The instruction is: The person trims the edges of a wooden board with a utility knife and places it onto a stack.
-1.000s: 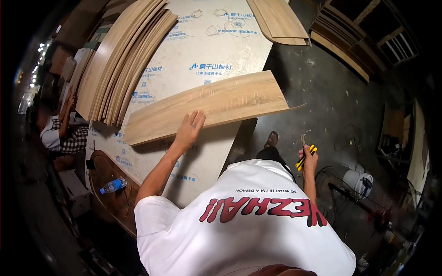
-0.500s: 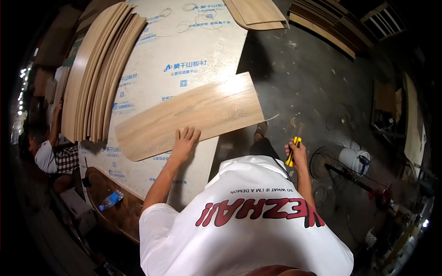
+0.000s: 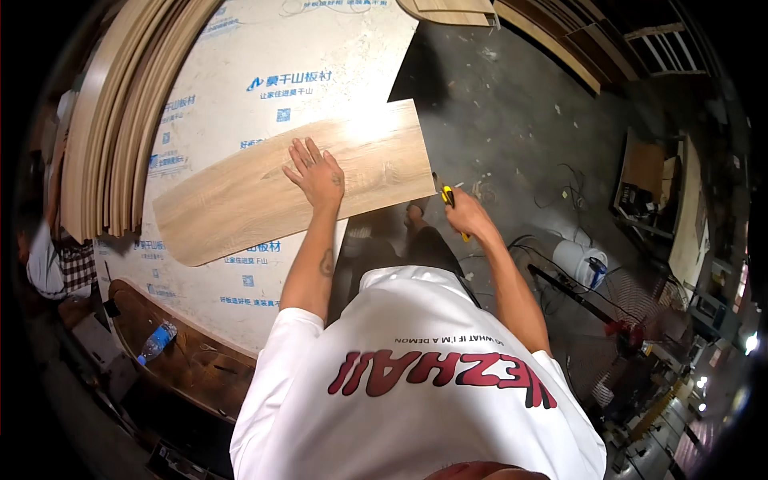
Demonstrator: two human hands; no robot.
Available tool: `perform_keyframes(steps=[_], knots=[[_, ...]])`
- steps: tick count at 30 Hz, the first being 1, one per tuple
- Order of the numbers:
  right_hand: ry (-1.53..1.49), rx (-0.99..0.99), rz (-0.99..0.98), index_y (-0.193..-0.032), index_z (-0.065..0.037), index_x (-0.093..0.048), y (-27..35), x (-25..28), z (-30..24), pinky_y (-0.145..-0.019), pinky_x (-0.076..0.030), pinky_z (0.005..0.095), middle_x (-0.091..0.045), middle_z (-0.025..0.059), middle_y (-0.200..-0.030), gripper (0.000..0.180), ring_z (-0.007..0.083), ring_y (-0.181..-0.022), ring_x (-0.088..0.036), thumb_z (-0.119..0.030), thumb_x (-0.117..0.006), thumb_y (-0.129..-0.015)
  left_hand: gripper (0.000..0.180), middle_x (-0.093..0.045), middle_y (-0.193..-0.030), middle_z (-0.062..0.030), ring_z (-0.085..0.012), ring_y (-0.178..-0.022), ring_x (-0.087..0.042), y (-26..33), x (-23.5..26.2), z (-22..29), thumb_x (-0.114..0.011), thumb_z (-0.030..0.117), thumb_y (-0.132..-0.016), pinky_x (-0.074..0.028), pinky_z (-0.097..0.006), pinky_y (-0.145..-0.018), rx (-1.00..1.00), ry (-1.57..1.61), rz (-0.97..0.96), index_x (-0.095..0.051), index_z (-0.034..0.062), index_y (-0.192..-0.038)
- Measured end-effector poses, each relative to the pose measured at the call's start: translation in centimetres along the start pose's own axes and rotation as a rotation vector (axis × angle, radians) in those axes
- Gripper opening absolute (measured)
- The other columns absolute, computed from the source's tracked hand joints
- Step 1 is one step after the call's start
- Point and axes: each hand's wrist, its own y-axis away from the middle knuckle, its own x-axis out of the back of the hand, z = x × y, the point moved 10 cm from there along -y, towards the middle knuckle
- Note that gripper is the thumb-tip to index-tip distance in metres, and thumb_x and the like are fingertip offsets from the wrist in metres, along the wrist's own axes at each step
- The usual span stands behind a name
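A pale wood-grain board (image 3: 248, 200), rounded at its left end and cut straight at its right, lies at a slant and juts past the right side of a white printed sheet (image 3: 336, 48). My left hand (image 3: 322, 176) rests flat on the board's middle, fingers stretched and apart. In my right hand (image 3: 470, 216) is a pair of pliers with yellow and black handles (image 3: 448, 195). Their dark jaws are at the board's right end, close to its near corner. Whether they touch the board I cannot tell.
Curved boards (image 3: 120, 104) stand stacked on the left, with a person (image 3: 48, 256) beyond. More boards (image 3: 456, 11) lie at the far edge. A bottle (image 3: 158, 342) lies on a brown board (image 3: 200, 356). A white bucket (image 3: 576, 264) and cables are on the floor to the right.
My right hand has brought the pliers up and left to the board's right end. My left hand has slid from the near edge onto the board's middle. The view has shifted.
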Motion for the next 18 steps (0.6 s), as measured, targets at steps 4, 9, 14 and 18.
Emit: perform_keyframes(steps=[4,9,14,18], knots=[[-0.135,-0.155,-0.282,-0.093,0.008,-0.055,0.0,0.4,-2.9,-0.050,-0.048,0.0387,-0.061,0.0150,-0.063,0.020,0.0232,-0.052,-0.062,-0.010,-0.052,-0.083,0.059,-0.017,-0.158,-0.0209,-0.0368,-0.146,-0.010,0.0,-0.3,-1.0,-0.032,0.031,-0.099,0.000,-0.060,-0.114,0.016,0.016,-0.025,-0.029,-0.0020,-0.148],[-0.239,-0.277,-0.444,-0.086,0.008,-0.054,1.4,1.6,-5.6,-0.046,-0.046,0.0374,-0.059,0.0135,-0.061,0.017,0.0218,-0.049,-0.060,-0.008,-0.051,-0.083,0.059,-0.016,-0.158,-0.0201,-0.0363,-0.146,-0.009,-0.2,-0.4,-1.0,-0.032,0.031,-0.098,0.001,-0.059,-0.114,0.020,0.003,-0.029,-0.030,-0.0013,-0.148],[-0.360,-0.290,-0.452,-0.086,0.008,-0.053,1.6,2.0,-6.5,-0.044,-0.046,0.0359,-0.058,0.0127,-0.064,0.016,0.0199,-0.048,-0.058,-0.007,-0.050,-0.084,0.059,-0.016,-0.158,-0.0202,-0.0361,-0.146,-0.009,-0.3,-0.5,-1.0,-0.032,0.031,-0.098,0.001,-0.059,-0.114,0.023,0.004,-0.046,-0.030,-0.0016,-0.148],[-0.314,-0.339,-0.438,-0.085,0.008,-0.052,1.2,0.7,-3.9,-0.045,-0.047,0.0348,-0.058,0.0127,-0.065,0.017,0.0193,-0.049,-0.059,-0.008,-0.048,-0.085,0.059,-0.016,-0.158,-0.0205,-0.0361,-0.147,-0.008,-0.5,-0.5,-0.6,-0.031,0.031,-0.099,0.001,-0.059,-0.114,0.022,0.011,-0.048,-0.030,-0.0027,-0.147]])
